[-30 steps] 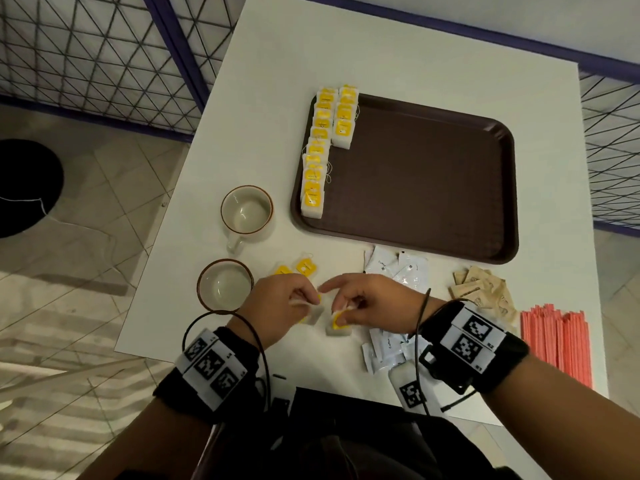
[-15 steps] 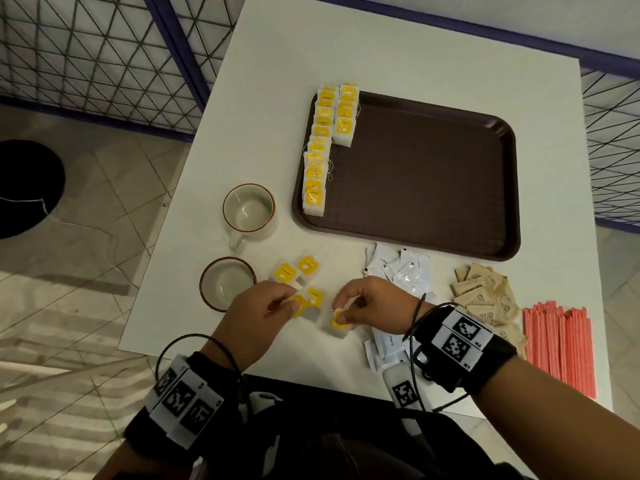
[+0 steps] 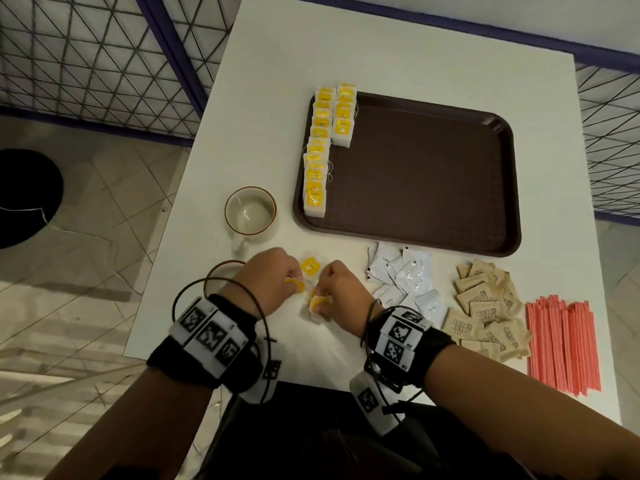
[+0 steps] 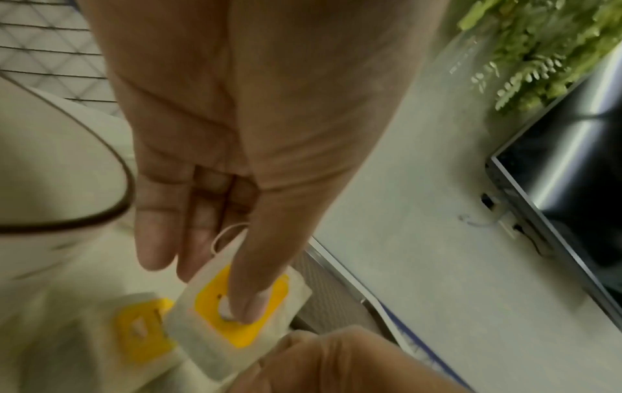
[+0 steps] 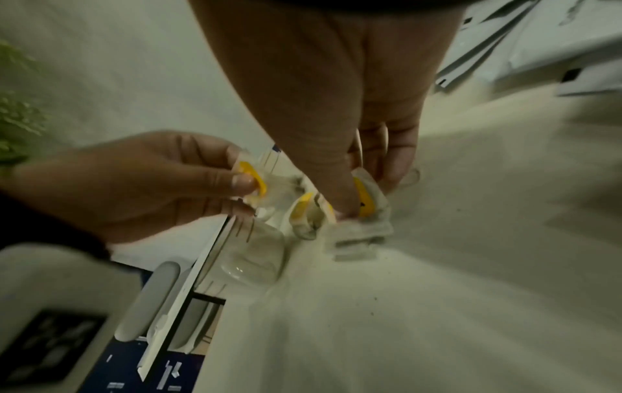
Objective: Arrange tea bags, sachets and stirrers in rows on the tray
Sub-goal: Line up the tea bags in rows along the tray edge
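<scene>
A brown tray (image 3: 433,174) lies on the white table (image 3: 277,64). Two rows of yellow-tagged tea bags (image 3: 320,150) run along its left edge. Near the table's front edge my left hand (image 3: 273,282) pinches a tea bag (image 4: 235,305) between thumb and fingers. My right hand (image 3: 341,292) pinches another tea bag (image 3: 318,304) close beside it; the right wrist view shows that tea bag (image 5: 363,212) under my thumb. One loose tea bag (image 3: 310,266) lies on the table just beyond both hands.
A cup (image 3: 250,211) stands left of the tray and a second cup (image 3: 221,271) is partly hidden behind my left hand. White sachets (image 3: 405,278), brown sachets (image 3: 488,306) and pink stirrers (image 3: 562,344) lie to the right, in front of the tray.
My left hand has moved back toward the right hand with a tea bag pinched in it. One of the loose tea bags on the table is now covered. The right hand keeps its tea bag.
</scene>
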Demonstrator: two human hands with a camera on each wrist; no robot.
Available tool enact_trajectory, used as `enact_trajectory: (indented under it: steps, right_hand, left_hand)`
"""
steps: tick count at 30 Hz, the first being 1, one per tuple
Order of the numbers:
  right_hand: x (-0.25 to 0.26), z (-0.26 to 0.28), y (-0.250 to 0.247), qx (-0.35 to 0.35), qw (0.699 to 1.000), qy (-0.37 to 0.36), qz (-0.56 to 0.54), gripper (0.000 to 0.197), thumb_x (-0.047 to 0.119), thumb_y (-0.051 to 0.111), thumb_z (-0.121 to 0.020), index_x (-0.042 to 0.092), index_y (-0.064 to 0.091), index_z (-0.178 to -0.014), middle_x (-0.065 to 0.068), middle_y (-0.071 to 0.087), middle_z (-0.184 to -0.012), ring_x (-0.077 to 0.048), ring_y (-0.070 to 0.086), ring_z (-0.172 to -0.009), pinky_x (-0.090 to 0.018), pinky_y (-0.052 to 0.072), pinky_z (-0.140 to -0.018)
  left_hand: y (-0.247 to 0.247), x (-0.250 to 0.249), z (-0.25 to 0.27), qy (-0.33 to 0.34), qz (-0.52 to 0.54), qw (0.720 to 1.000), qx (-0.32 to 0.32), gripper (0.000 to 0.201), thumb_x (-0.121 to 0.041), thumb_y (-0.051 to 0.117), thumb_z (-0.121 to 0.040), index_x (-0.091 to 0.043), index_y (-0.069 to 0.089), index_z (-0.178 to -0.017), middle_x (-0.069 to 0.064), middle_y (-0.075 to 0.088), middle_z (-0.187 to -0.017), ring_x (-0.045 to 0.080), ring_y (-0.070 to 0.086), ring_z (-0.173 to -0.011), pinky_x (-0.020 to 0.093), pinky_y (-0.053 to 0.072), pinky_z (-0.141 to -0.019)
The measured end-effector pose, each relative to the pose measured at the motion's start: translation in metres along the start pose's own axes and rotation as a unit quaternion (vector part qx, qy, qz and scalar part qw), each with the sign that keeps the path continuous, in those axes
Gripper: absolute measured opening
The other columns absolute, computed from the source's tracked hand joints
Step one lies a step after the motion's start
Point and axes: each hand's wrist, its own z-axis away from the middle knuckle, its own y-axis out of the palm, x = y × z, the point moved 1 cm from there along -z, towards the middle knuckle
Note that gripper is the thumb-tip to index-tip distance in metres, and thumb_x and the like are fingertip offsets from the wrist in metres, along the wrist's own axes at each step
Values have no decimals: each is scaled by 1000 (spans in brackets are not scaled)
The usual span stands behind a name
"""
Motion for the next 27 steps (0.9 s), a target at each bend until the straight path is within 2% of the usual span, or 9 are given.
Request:
enact_trajectory:
  steps: [3, 9, 11, 14, 15, 18, 22, 25, 27]
  right_hand:
    - [-2, 2, 2, -20, 1000, -9, 21, 13, 3, 63, -72, 5, 67, -83, -12, 51, -107, -29, 53, -92, -29, 42, -84]
    - [-4, -2, 7, -39, 998, -19, 48, 9, 1, 55, -70, 8, 60, -74, -14, 60, -82, -33, 53, -78, -27, 30, -69]
    - [-4, -2, 5, -37, 999, -19, 14, 11, -1, 55, -69, 9, 55, -72, -11, 57, -74, -29, 51, -71, -26, 28, -60]
    - [-10, 4, -6, -38, 998, -5, -44, 15, -2, 61, -67, 6, 55, -78, -3, 52, -75, -19, 46, -68, -20, 30, -56]
    - [-13, 5, -12, -43, 997, 1, -68, 19, -2, 65, -66, 6, 58, -82, -1, 52, -75, -16, 45, -66, -16, 32, -57]
    - [-19, 7, -34, -45, 991, 36, -121, 22, 6, 77, -66, 13, 65, -82, 4, 55, -71, -5, 47, -59, -9, 36, -59]
    - [-20, 2, -56, 17, 989, 63, -136, 14, 12, 80, -70, 12, 70, -79, 10, 56, -58, 3, 48, -48, -13, 38, -58]
    - [-13, -6, -65, 126, 983, 20, -134, 10, 21, 80, -71, 20, 70, -76, 2, 62, -69, -2, 51, -63, -21, 43, -67]
    - [-8, -16, -63, 133, 983, 11, -123, 13, 21, 80, -70, 26, 68, -69, -2, 63, -76, -10, 53, -72, -29, 45, -75]
  left_hand:
    - [-1, -1, -23, -2, -99, 995, 28, 16, -21, 63, -84, -16, 71, -97, 8, 57, -112, 23, 56, -103, 32, 45, -89]
    - [3, -13, -34, -7, -204, 974, 94, 26, -9, 49, -92, -12, 63, -113, 11, 49, -123, 24, 52, -110, 31, 45, -93]
    - [3, -14, -36, -7, -216, 970, 114, 27, -7, 47, -92, -10, 62, -115, 12, 47, -124, 24, 52, -103, 28, 45, -89]
    - [0, -16, -41, 1, -221, 967, 128, 28, -9, 45, -94, -9, 61, -117, 11, 50, -125, 17, 43, -78, 15, 39, -67]
    - [-1, -17, -43, 1, -219, 967, 131, 28, -10, 46, -94, -9, 61, -117, 11, 52, -125, 19, 47, -84, 14, 38, -67]
    - [-5, -15, -47, -6, -209, 968, 140, 27, -10, 52, -91, -10, 63, -116, 9, 58, -123, 23, 55, -112, 23, 41, -89]
    - [-7, -6, -46, 0, -175, 976, 126, 22, -8, 55, -88, -12, 65, -106, 6, 62, -116, 22, 57, -108, 24, 41, -84]
    - [-4, -2, -46, 0, -156, 980, 123, 20, -6, 55, -86, -13, 66, -102, 5, 62, -114, 22, 57, -105, 25, 42, -82]
    - [-3, -1, -47, -2, -150, 981, 121, 21, -6, 56, -86, -13, 66, -102, 4, 62, -113, 22, 57, -106, 24, 42, -83]
